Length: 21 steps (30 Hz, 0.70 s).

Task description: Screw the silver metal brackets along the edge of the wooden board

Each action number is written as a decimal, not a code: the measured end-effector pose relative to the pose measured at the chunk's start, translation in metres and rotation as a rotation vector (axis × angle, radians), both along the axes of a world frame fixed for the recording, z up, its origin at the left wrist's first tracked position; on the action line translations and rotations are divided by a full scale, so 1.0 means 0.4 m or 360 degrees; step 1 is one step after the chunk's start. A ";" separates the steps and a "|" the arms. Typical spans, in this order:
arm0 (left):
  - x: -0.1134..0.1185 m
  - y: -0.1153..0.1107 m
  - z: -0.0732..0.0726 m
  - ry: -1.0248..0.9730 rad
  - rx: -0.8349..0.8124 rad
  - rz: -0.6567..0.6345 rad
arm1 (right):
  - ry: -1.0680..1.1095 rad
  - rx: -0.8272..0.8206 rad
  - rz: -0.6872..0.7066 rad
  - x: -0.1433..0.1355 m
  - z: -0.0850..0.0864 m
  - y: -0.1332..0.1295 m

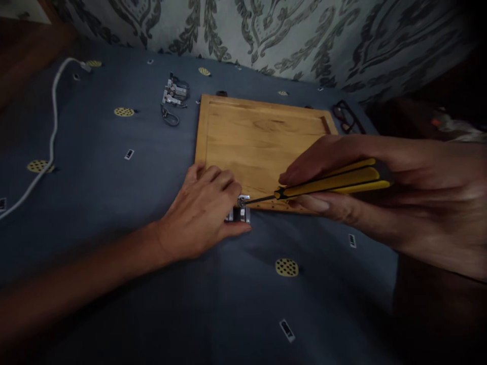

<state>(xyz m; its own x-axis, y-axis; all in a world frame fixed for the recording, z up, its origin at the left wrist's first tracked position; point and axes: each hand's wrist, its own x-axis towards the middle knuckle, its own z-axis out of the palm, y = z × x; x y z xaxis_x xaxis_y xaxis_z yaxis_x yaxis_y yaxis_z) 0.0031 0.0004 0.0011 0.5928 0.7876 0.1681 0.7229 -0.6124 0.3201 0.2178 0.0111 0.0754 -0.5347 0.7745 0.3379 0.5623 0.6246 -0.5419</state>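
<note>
My right hand (342, 203) grips a screwdriver (335, 178) by its yellow and black handle. The thin dark shaft points left, and its tip meets a small shiny metal fitting (243, 201). My left hand (207, 208) is closed on this fitting, thumb below and fingers above, hiding much of it. Its exact kind cannot be made out. Fitting and fingers are at the near edge of a flat wooden board (258, 132) with a raised rim, which lies on the blue patterned cloth (152, 192).
Several small metal pieces (175, 94) lie beyond my left hand, with a dark loop (169, 116) beside them. A white cable (54, 111) runs along the left. Dark-framed glasses (347, 116) rest behind the board's right corner. A patterned grey fabric (258, 30) rises at the back.
</note>
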 end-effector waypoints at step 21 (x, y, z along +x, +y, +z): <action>-0.006 0.000 -0.012 -0.0025 0.0009 -0.0014 | 0.0244 0.0253 -0.0570 -0.044 -0.029 -0.024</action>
